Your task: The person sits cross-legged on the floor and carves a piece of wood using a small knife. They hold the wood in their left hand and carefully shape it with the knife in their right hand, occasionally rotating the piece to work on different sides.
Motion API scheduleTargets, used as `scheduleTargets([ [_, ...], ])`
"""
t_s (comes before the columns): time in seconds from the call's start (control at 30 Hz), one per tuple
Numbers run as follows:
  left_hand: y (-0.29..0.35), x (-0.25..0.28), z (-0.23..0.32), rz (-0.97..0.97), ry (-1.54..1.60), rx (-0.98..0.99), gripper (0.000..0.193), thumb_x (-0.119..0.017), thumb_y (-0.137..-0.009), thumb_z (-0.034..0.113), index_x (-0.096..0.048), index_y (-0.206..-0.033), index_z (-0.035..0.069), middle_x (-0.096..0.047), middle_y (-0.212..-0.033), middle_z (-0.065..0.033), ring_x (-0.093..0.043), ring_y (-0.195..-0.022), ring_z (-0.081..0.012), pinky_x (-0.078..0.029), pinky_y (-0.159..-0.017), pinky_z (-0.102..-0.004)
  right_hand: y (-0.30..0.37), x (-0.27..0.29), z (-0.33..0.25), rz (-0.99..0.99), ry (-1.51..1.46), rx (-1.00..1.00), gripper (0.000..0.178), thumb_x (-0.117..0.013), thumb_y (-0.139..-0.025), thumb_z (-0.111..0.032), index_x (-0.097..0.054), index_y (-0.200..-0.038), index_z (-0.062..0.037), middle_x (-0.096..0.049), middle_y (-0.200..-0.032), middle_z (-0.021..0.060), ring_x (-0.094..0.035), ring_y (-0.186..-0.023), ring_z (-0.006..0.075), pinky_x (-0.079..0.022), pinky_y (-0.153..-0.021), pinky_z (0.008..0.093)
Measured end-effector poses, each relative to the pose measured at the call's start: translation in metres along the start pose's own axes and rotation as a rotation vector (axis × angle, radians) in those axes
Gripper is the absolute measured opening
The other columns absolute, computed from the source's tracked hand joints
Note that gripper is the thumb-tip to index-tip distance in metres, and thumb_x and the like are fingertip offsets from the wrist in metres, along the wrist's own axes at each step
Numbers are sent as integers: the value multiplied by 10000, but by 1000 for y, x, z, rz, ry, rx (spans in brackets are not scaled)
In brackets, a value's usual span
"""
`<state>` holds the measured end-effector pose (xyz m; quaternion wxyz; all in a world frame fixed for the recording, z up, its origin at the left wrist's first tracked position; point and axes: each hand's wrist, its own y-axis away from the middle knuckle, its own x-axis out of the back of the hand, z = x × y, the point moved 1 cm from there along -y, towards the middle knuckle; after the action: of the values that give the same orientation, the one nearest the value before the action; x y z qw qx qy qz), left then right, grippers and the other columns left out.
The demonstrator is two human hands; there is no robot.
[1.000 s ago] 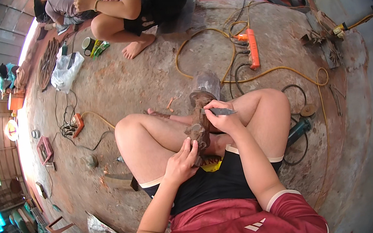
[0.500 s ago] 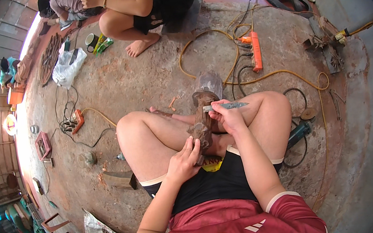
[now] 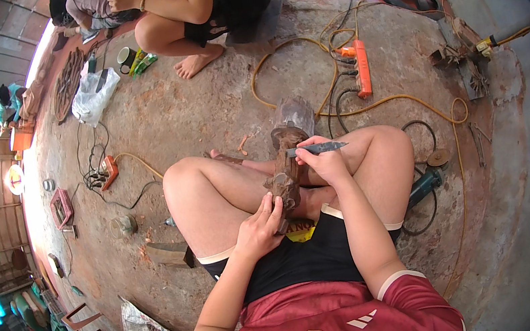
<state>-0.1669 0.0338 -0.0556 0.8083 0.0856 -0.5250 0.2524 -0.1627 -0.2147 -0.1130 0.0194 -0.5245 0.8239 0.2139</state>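
Observation:
Between my folded legs lies a brown carved wooden piece (image 3: 287, 189), long and knobbly, its far end against a greyish block (image 3: 297, 112). My left hand (image 3: 260, 230) is on its near end, fingers pressed along the side and thumb hidden. In my right hand (image 3: 325, 162) is a flat grey blade-like carving tool (image 3: 322, 148), gripped between thumb and fingers. The tool's squared end meets the middle of the carving, while its pointed end sticks out to the right.
An orange power strip (image 3: 363, 69) with yellow and black cords lies ahead right; another orange strip (image 3: 109, 172) is at left. A power tool (image 3: 425, 188) rests by my right knee. A person (image 3: 209, 11) squats ahead near a plastic bag (image 3: 96, 94). Wood chips dot the floor.
The tool in my right hand has turned, so its broad face now shows as a narrow dark edge. My left hand and the carving stay nearly in place.

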Motion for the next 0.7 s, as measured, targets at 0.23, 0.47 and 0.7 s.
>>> scheduleTargets([
  [0.23, -2, 2, 1, -11, -15, -13, 932, -853, -531, 141, -503, -1377, -31, -554, -1352, -319, -651, -1168, -360, -588, -866, -392, 4, -6, -3, 35, 249, 125, 72, -701, -909, -41, -650, -923, 8, -707, -778, 71, -677, -680, 111, -562, -637, 251],
  [0.47, -2, 2, 1, -24, 8, -6, 968, -855, -531, 131, -476, -1409, -13, -543, -1362, -321, -634, -1192, -366, -583, -879, -392, 1, -6, 1, 61, 152, 118, 82, -691, -904, -51, -639, -858, -8, -703, -735, 52, -660, -645, 90, -531, -591, 242],
  [0.7, 0, 2, 0, -47, 28, 8, 996, -852, -550, 121, -435, -1446, -3, -532, -1369, -321, -609, -1223, -389, -572, -909, -403, -2, -5, 2, 39, 83, 90, 91, -689, -909, -54, -628, -862, -6, -690, -733, 53, -654, -639, 90, -539, -588, 249],
])
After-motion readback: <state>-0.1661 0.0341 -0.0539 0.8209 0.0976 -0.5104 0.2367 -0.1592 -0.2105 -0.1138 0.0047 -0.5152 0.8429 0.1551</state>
